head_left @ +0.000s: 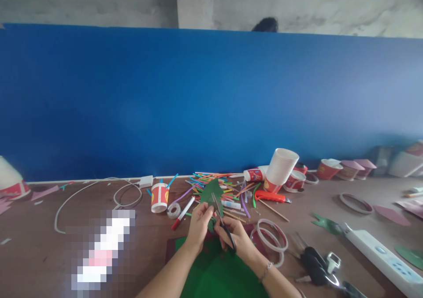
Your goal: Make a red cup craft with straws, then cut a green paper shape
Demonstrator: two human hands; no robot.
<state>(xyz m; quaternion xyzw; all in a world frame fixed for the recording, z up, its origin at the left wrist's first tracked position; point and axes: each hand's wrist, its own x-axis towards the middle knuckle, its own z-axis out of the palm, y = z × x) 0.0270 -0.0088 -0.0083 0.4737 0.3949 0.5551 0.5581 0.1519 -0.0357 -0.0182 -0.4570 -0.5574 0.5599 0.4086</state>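
our left hand point(198, 222) fingers pinching green paper point(211, 192), right hand point(236, 238) fingers clamped on scissors point(223, 221) cutting it, straws point(216, 183) behind on counter point(39, 240)

The paper piece point(211, 192) stands between the left hand point(198, 227) and right hand point(236, 240), above a paper sheet point(218, 273) on the table point(39, 254). Behind it lie sticks point(214, 181); left, a marker point(183, 213) and tape roll point(173, 210); right, 2 rings point(272, 240)

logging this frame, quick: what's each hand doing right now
left hand: closed on the green paper piece
right hand: closed on the scissors, blades at the paper
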